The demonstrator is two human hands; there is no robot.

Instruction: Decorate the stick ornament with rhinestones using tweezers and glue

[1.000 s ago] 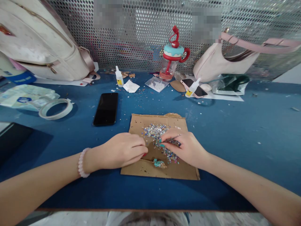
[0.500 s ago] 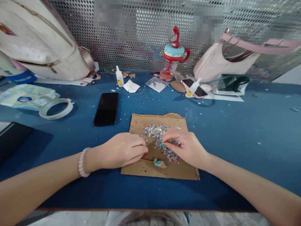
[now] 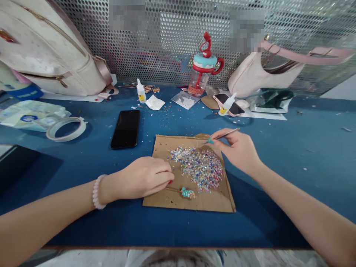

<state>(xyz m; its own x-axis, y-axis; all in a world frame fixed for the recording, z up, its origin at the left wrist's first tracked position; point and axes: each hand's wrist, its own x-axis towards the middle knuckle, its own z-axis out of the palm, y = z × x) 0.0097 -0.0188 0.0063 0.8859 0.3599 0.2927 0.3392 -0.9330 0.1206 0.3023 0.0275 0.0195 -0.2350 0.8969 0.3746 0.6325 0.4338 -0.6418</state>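
A brown cardboard sheet (image 3: pixel 167 146) lies on the blue table, with a heap of small glittering sequins (image 3: pixel 198 168) spread over its middle. My left hand (image 3: pixel 144 178) rests fisted on the sheet's left side and pins down a thin stick (image 3: pixel 174 189) whose tip carries a turquoise bead cluster (image 3: pixel 188 193). My right hand (image 3: pixel 239 150) hovers over the sheet's far right corner, pinching metal tweezers (image 3: pixel 224 135) that point left, their tip just above the cardboard edge.
A black phone (image 3: pixel 125 128) lies left of the cardboard, a tape roll (image 3: pixel 66 128) farther left. Two small glue bottles (image 3: pixel 141 91) (image 3: pixel 226 104), a sequin packet (image 3: pixel 185 99), a red-lidded cup (image 3: pixel 203 66), another phone (image 3: pixel 229 103) and two bags (image 3: pixel 41 55) (image 3: pixel 264 70) line the perforated back wall.
My right hand lifted off the sequin heap and moved back and right to the cardboard's far corner, still holding the tweezers, uncovering the heap. My left hand stayed put.
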